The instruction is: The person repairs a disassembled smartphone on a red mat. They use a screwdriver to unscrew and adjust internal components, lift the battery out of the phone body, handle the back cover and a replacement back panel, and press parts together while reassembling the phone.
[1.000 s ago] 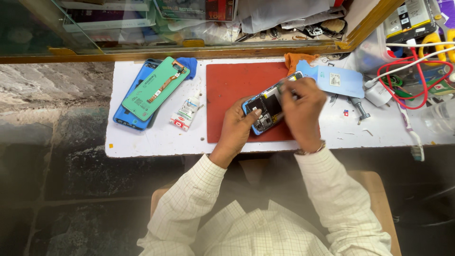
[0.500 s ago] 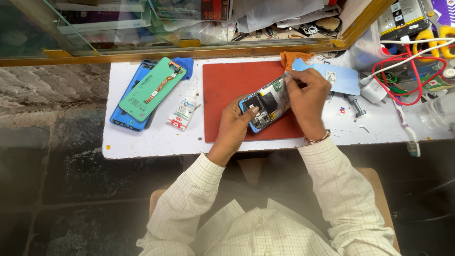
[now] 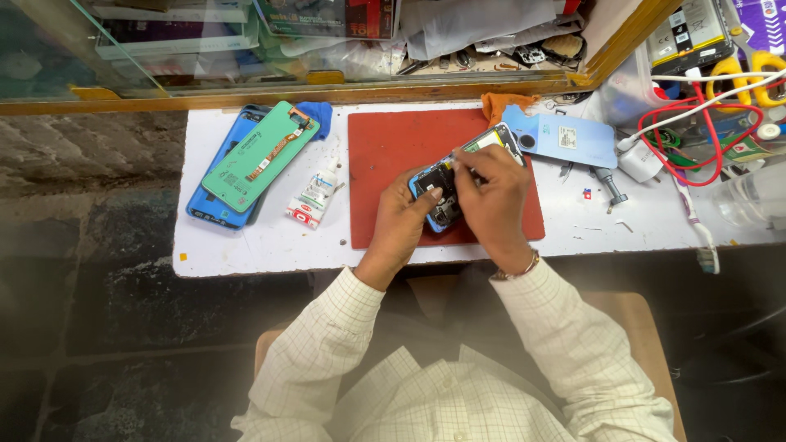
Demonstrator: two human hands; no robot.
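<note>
Head view: left hand grips the opened phone over the red mat, steadying it; right hand pinches at its exposed insides, fingers narrow; blue back cover lies set aside, right.

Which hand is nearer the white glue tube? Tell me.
Left. The left hand holds the opened phone on the red mat, just right of the white glue tube; the right hand works farther right.
</note>
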